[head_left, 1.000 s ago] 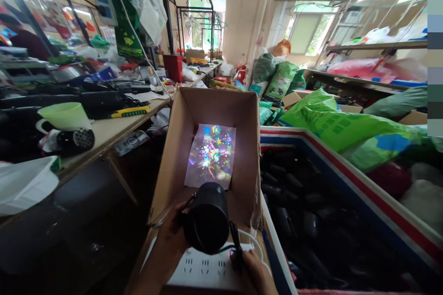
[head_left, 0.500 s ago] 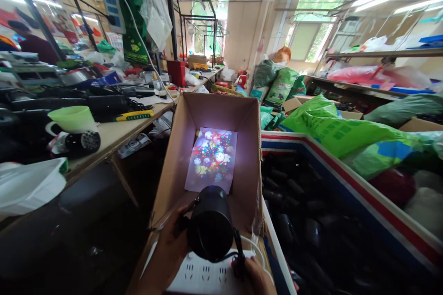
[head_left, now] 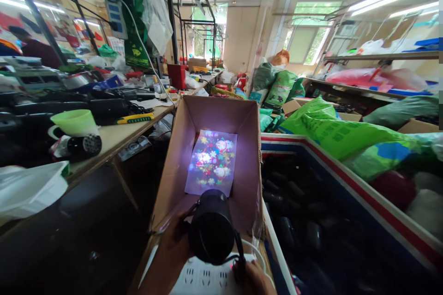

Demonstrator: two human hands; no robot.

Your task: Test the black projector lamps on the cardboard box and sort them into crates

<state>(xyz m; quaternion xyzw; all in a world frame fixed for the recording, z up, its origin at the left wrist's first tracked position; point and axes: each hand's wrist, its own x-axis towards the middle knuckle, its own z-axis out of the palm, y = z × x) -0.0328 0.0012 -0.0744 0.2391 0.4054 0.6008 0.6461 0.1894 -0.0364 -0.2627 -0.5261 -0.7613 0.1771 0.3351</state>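
A black cylindrical projector lamp point(head_left: 212, 228) is in my left hand point(head_left: 173, 249), whose fingers wrap its left side by the bracket. Its front faces into an open cardboard box point(head_left: 251, 147). Inside the box, a white sheet of paper point(head_left: 212, 161) catches a bright pattern of snowmen, stars and snowflakes. Below the lamp lies a white power strip point(head_left: 206, 276). At the strip's right end my right hand point(head_left: 256, 277) is closed on a dark plug point(head_left: 239, 268), partly hidden by fingers and cord. A black cord loops from the lamp towards it.
To the right stands a large bin point(head_left: 332, 161) with a striped rim, holding many black lamp bodies. A green sack point(head_left: 346, 129) lies beyond it. On the left workbench point(head_left: 114, 135) are a pale green cup point(head_left: 76, 122), a yellow cutter point(head_left: 134, 118) and another black lamp.
The projected pattern on the paper has shifted and changed: colored dots are gone and the snowmen sit elsewhere. Both hands and the lamp stay nearly in place.
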